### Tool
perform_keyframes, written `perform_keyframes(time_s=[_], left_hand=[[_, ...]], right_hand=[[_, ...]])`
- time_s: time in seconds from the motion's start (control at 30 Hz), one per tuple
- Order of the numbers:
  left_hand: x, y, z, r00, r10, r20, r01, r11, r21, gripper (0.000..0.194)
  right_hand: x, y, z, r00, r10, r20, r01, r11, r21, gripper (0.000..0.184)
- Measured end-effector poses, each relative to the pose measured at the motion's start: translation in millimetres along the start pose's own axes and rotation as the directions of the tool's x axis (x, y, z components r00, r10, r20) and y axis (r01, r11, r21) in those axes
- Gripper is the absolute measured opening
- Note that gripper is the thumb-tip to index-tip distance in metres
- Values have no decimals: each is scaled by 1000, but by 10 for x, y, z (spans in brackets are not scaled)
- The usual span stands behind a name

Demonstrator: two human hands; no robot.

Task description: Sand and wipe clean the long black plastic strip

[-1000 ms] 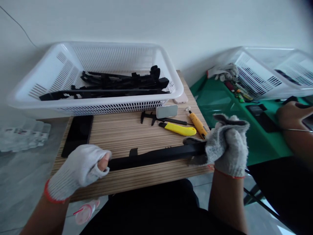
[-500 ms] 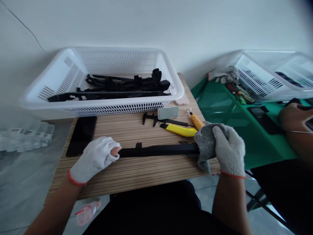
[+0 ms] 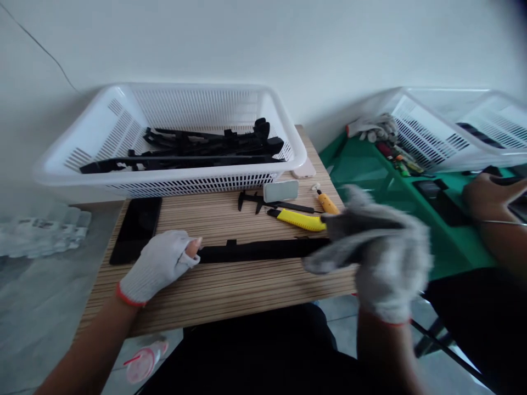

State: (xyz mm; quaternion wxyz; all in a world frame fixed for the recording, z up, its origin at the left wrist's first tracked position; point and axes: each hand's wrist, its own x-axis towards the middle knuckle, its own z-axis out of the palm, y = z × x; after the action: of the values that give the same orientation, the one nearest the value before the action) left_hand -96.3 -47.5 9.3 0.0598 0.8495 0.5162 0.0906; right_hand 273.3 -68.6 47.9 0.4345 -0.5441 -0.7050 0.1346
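My left hand (image 3: 162, 263), in a white knit glove with the thumb tip bare, is closed on the left end of a long black plastic strip (image 3: 259, 250). The strip lies level just over the striped wooden table (image 3: 230, 296) and has a small tab on its upper edge. My right hand (image 3: 391, 263), gloved too and smeared by motion, grips a grey cloth (image 3: 346, 241) by the strip's right end. The cloth hides that end, so whether it touches the strip cannot be made out.
A white basket (image 3: 164, 181) of black plastic parts (image 3: 206, 148) stands behind. Near the strip lie a yellow utility knife (image 3: 302, 220), a caliper (image 3: 280, 204), an orange-handled tool (image 3: 328, 203) and a black phone (image 3: 135, 229). At right, another person's hand (image 3: 488, 195) is over a green table (image 3: 382, 181).
My right hand and the cloth have lifted and swung, now blurred, and the cloth no longer wraps the strip's end as snugly. My left hand keeps its hold on the strip.
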Motion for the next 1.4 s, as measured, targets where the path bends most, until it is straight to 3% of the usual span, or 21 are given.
perform_keyframes(time_s=[0.03, 0.1, 0.17, 0.23, 0.33, 0.47, 0.5, 0.57, 0.63, 0.73, 0.87, 0.9, 1.0, 1.07, 1.2, 1.27, 1.4], left_hand=[[23, 10, 7, 1000, 1, 2, -1, 1000, 10, 57], [54, 27, 14, 1000, 24, -15, -23, 999, 41, 56], [66, 41, 17, 999, 42, -35, -39, 996, 75, 53], [69, 52, 18, 998, 38, -47, -34, 995, 99, 47], [69, 60, 7, 997, 4, -72, 6, 991, 132, 36], [73, 95, -60, 991, -80, -106, 88, 994, 72, 27], [75, 130, -85, 984, -95, -152, 101, 994, 34, 30], [85, 253, -131, 954, -89, -287, 73, 995, -66, 37], [107, 441, -150, 930, -29, -366, -44, 981, -189, 42], [159, 739, -119, 961, 67, -269, -169, 910, -379, 34], [205, 888, -99, 954, -24, -300, -94, 923, -372, 31], [210, 875, -113, 950, -54, -309, -61, 935, -349, 31], [225, 791, -171, 954, -123, -273, 29, 946, -324, 31], [242, 746, -194, 958, -118, -262, 36, 954, -299, 35], [286, 761, -196, 943, -55, -327, -14, 979, -204, 36], [314, 828, -192, 946, -83, -312, -11, 958, -288, 35], [361, 1023, -147, 990, -127, -55, 71, 811, -581, 32]], right_hand=[[-18, -46, 169, 997, -66, 37, 66, 998, 4, 46], [-30, -99, 470, 948, -201, 245, 223, 973, -65, 51], [-23, -118, 680, 884, -202, 421, 282, 949, -137, 62], [-13, -118, 781, 855, -150, 496, 267, 948, -174, 65], [2, -104, 756, 862, -158, 482, 227, 970, -89, 63], [39, -125, 582, 950, -161, 266, 129, 982, 135, 54], [48, -150, 551, 966, -119, 228, 74, 977, 198, 47], [51, -231, 537, 962, -14, 272, -87, 931, 355, 33], [27, -339, 589, 907, 20, 420, -258, 816, 517, 26], [-45, -484, 714, 804, -49, 592, -439, 623, 648, 31], [-83, -513, 720, 709, -183, 681, -622, 293, 726, 58], [-69, -491, 681, 681, -208, 702, -659, 246, 711, 61], [-7, -399, 532, 594, -197, 780, -731, 272, 626, 56], [24, -334, 458, 565, -159, 809, -758, 287, 586, 51], [30, -238, 425, 514, -213, 831, -819, 167, 550, 61], [8, -219, 455, 547, -187, 816, -818, 89, 568, 61], [-84, -272, 593, 711, -55, 702, -703, -18, 711, 51]])
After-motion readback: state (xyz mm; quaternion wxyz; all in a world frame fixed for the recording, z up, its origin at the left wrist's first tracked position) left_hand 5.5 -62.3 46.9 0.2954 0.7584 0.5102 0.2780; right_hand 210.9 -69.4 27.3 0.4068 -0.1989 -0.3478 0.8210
